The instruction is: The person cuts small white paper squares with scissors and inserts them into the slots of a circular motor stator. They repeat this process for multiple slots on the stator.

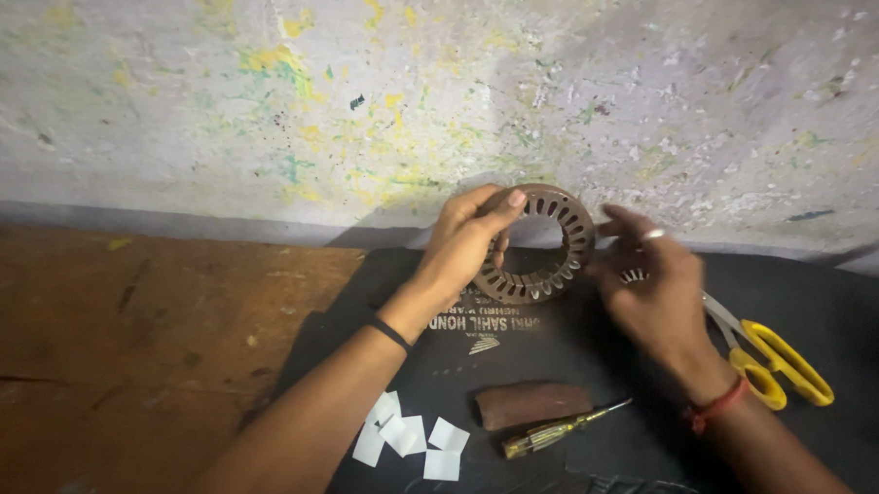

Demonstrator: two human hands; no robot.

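We take this for a small, rough repair workshop, worked at floor level. We see a bare plaster wall (pixel 434 91) spattered with yellow and green paint, a worn brown floor (pixel 121 326) and a black mat (pixel 580 359) laid out as the work surface. On it lie a slotted metal motor core ring (pixel 542 243) (rusty brown), a screwdriver (pixel 563 430), yellow-handled scissors (pixel 779 357), a brown block (pixel 533 403) and cut white paper slips (pixel 407 438).

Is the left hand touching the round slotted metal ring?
Touching. The head view shows the left hand gripping the slotted metal ring at its left edge, thumb lying across the top rim and the other fingers wrapped over its side, with no gap visible.
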